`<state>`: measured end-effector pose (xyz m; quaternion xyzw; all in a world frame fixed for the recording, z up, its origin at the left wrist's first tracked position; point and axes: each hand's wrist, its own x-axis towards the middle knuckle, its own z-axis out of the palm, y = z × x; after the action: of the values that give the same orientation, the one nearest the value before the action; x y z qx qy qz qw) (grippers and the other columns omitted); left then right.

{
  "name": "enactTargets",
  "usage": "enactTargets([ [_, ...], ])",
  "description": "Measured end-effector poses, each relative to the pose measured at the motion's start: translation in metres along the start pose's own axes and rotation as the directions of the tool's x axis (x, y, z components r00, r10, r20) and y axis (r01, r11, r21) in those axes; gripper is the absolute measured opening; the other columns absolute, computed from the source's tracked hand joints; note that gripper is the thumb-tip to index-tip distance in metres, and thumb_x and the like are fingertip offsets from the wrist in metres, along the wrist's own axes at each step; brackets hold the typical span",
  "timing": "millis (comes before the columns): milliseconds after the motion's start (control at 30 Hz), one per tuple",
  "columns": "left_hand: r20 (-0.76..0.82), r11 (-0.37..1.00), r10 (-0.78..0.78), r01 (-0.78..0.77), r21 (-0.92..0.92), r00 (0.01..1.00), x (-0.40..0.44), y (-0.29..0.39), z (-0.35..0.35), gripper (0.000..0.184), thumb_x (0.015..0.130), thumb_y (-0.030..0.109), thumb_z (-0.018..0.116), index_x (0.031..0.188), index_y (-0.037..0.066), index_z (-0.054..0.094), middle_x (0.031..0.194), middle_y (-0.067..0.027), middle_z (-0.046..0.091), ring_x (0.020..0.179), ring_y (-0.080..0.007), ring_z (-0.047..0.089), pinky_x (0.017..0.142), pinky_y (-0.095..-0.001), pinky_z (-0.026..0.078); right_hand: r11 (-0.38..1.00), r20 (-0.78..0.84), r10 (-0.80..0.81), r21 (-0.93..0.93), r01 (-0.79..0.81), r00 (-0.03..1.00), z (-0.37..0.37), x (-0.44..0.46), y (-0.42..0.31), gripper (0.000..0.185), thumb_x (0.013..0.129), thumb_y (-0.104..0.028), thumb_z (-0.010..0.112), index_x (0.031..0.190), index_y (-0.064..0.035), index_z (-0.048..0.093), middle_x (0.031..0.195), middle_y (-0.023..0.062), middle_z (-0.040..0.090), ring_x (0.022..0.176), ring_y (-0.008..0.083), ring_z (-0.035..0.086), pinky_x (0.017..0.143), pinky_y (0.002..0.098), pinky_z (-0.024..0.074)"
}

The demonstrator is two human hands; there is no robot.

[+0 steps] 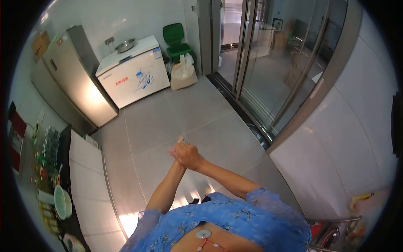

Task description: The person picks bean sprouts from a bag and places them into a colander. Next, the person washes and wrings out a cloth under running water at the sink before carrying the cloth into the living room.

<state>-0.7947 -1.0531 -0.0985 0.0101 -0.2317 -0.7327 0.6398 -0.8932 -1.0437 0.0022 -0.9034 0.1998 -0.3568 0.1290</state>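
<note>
Both hands meet in front of my body, above the grey tiled floor. My right hand (pixel 188 155) lies over the other one, its fingers bent and wrapped round it. Most of my left hand (pixel 173 152) is hidden underneath; a few fingertips show at its left and upper edge. A small pale greyish thing (pixel 183 140) shows at the top of the hands, too small to make out. Blue flowered sleeves cover my upper arms.
A white chest freezer (pixel 133 75) with a metal basin (pixel 125 45) stands at the back, beside a fridge (pixel 75 75), a green bin (pixel 175 42) and a white sack (pixel 183 74). Glass sliding doors (pixel 277 71) are right. A counter holds bottles and a green bowl (pixel 62 202).
</note>
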Motion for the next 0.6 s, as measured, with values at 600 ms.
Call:
enactTargets([
  [600, -0.410, 0.721, -0.168, 0.395, 0.569, 0.896, 0.442, 0.249, -0.126, 0.038, 0.080, 0.022, 0.064, 0.110, 0.000, 0.055, 0.104, -0.0073, 0.061, 0.095, -0.0172, 0.057, 0.086, -0.0319, 0.045, -0.065, 0.043, 0.924, 0.997, 0.045, 0.379, 0.040, 0.355, 0.488, 0.016, 0.086, -0.011, 0.053, 0.099, -0.0024, 0.055, 0.091, 0.0073, 0.060, 0.081, 0.0191, 0.060, 0.073, 0.0325, 0.0496],
])
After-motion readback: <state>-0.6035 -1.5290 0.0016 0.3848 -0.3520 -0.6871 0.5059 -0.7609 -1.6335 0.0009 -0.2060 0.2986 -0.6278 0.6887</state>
